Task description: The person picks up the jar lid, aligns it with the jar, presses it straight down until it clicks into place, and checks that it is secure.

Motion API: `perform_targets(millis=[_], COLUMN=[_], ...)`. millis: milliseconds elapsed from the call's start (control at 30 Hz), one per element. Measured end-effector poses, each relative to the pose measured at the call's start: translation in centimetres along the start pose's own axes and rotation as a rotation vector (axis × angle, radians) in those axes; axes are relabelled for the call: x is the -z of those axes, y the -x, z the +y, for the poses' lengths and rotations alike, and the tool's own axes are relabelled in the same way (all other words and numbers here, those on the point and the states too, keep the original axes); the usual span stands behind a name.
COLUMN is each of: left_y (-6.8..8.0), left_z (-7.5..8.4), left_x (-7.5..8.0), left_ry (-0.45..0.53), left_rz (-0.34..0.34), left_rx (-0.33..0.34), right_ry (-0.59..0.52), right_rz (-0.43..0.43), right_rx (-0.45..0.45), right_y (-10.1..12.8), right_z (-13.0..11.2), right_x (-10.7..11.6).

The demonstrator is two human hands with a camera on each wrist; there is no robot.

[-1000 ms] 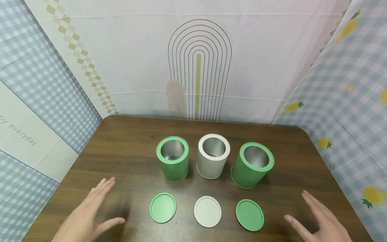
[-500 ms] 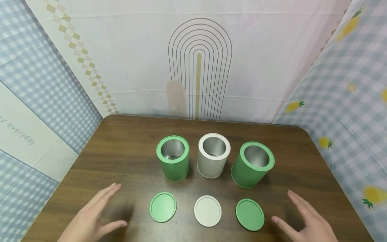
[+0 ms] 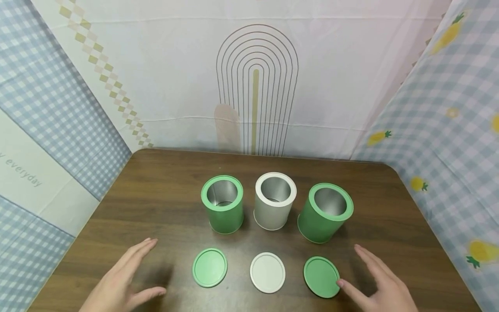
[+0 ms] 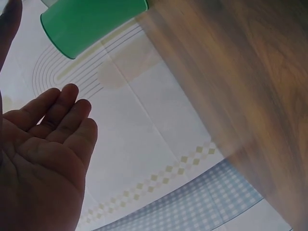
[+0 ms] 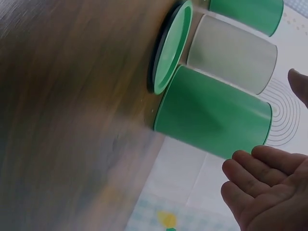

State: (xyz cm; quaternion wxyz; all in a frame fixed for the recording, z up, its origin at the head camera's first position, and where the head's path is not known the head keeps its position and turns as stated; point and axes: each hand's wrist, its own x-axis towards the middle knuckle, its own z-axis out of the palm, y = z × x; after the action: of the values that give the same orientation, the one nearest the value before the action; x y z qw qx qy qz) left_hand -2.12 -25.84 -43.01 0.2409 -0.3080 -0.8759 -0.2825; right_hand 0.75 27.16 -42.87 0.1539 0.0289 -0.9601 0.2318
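Three topless tins stand in a row on the table: a green tin [image 3: 226, 219] on the left, a white tin [image 3: 272, 216] in the middle, a darker green tin [image 3: 320, 225] on the right. Before them lie three round lids: a light green lid [image 3: 210, 268], a white lid [image 3: 267, 273] and a green lid [image 3: 322, 277]. My left hand [image 3: 121, 279] hovers left of the light green lid, thumb apart from straight fingers, holding nothing. Just right of the green lid is my right hand [image 3: 383, 286], fingers extended; its thumb tip overlaps the lid's edge, contact unclear.
The brown wooden table [image 3: 167, 186] has rounded back corners. A white patterned cloth [image 3: 175, 78] hangs behind it. Checked cloths [image 3: 448, 143] close in the right side and the left.
My right hand has moved left, its thumb coming to the green lid's right edge. My left hand has shifted slightly right. Tins and lids stay where they were.
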Motion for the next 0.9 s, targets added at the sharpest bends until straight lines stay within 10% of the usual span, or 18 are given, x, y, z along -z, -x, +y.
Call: perform_targets(millis=[900], left_y=[-0.1], left_z=[0.4], left_x=[-1.7], left_ry=[0.021], left_rz=[-0.017], left_rx=[-0.008], right_ry=[-0.142], right_rz=[0.01], right_rx=[0.199], right_y=[-0.6], right_z=[-4.9], right_x=[-5.1])
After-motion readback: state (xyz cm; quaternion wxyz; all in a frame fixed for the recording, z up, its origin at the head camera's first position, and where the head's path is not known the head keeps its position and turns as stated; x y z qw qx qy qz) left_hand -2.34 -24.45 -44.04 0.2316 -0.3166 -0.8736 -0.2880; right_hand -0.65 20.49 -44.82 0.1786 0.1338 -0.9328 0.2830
